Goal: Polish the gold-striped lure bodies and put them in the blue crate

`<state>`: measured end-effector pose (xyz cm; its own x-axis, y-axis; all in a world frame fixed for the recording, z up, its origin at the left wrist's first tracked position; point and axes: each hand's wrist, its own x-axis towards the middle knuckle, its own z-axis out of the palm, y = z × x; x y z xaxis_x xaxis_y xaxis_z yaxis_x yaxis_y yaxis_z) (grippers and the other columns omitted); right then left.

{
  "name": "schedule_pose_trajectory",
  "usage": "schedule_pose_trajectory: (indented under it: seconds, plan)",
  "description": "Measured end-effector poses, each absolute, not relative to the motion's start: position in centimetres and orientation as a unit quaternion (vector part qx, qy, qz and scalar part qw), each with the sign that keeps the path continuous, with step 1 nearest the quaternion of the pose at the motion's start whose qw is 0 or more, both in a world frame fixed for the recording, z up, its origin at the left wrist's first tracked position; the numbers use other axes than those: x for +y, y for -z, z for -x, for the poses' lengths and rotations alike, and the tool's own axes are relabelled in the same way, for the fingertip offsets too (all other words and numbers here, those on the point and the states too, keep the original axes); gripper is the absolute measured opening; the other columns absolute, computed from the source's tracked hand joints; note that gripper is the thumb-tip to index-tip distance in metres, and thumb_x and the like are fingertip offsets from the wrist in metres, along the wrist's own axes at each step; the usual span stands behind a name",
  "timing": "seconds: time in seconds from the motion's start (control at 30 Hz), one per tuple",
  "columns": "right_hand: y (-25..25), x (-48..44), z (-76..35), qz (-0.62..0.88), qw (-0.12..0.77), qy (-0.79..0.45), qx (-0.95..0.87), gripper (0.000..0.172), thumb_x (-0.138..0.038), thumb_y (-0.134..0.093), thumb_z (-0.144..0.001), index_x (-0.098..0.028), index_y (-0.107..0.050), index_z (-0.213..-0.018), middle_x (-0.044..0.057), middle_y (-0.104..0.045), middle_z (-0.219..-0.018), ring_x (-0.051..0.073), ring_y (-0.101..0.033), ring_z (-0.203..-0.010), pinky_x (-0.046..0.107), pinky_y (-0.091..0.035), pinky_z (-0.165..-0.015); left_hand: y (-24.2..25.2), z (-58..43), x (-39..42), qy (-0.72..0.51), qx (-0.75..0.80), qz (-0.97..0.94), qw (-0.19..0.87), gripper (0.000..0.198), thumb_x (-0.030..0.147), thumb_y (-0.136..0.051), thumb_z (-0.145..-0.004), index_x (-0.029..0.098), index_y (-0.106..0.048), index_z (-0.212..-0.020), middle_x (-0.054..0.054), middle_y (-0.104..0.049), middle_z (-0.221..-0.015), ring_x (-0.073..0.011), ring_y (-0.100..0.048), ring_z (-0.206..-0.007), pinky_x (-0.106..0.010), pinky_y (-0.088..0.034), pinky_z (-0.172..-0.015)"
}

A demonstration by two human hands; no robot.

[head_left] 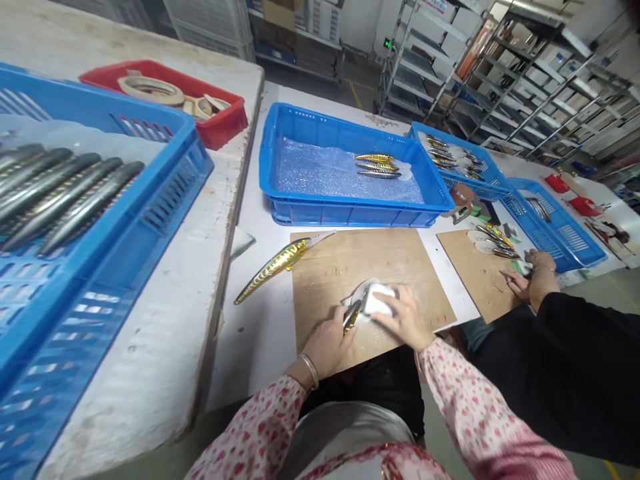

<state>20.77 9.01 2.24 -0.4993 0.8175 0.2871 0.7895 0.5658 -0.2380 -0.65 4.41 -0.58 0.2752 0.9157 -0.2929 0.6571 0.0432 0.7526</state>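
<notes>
My left hand (327, 345) is closed around a gold and silver fishing lure (351, 317) on a brown board (330, 267). My right hand (405, 319) presses a white cloth (376, 299) onto the far end of that lure, fingers curled over it. Another large gold lure (273, 268) lies across the board's left edge. Straight ahead a blue tray (350, 213) lined with bubble wrap holds three finished gold lures (375, 165).
A blue crate (165, 193) on the raised bench to the left holds several grey lures (60, 193), with a red tray of tape rolls (220, 127) behind it. To the right a co-worker's hands (530, 277) work at a second board (475, 273) beside more blue trays (560, 233). Shelving stands behind.
</notes>
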Motion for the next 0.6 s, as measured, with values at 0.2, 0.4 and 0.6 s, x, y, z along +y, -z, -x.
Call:
schedule_pose_trajectory:
  seconds: [0.2, 0.4, 0.6]
  plan:
    - [-2.5, 8.9, -20.3, 0.486, 0.175, -0.013, -0.856, 0.041, -0.046, -0.077, -0.086, -0.025, -0.065, -0.119, 0.011, -0.048, -0.116, 0.031, -0.045, -0.104, 0.043, -0.041, -0.087, 0.9, 0.7, 4.4, -0.159, 0.58, -0.675, 0.428, 0.036, 0.033, -0.038, -0.09, 0.015, -0.039, -0.121, -0.012, -0.067, -0.095, -0.025, -0.066, -0.093, -0.032, -0.044, -0.079]
    - [-2.9, 9.1, -20.1, 0.533, 0.167, 0.008, -0.829, 0.037, -0.044, -0.077, -0.086, -0.022, -0.068, -0.114, 0.011, -0.051, -0.107, 0.031, -0.047, -0.098, 0.041, -0.041, -0.082, 0.9, 0.6, 4.3, -0.154, 0.593, -0.672, 0.417, 0.036, 0.032, -0.039, -0.089, 0.015, -0.038, -0.121, -0.014, -0.067, -0.099, -0.0275, -0.066, -0.093, -0.035, -0.045, -0.08]
    - [-3.2, 9.0, -19.5, 0.489, 0.161, -0.033, -0.856, 0.04, -0.044, -0.079, -0.084, -0.028, -0.065, -0.117, 0.009, -0.049, -0.114, 0.029, -0.046, -0.101, 0.039, -0.039, -0.084, 0.3, 0.6, 4.4, -0.161, 0.589, -0.666, 0.429, 0.034, 0.031, -0.038, -0.089, 0.015, -0.04, -0.119, -0.012, -0.068, -0.097, -0.0259, -0.066, -0.097, -0.033, -0.046, -0.083]
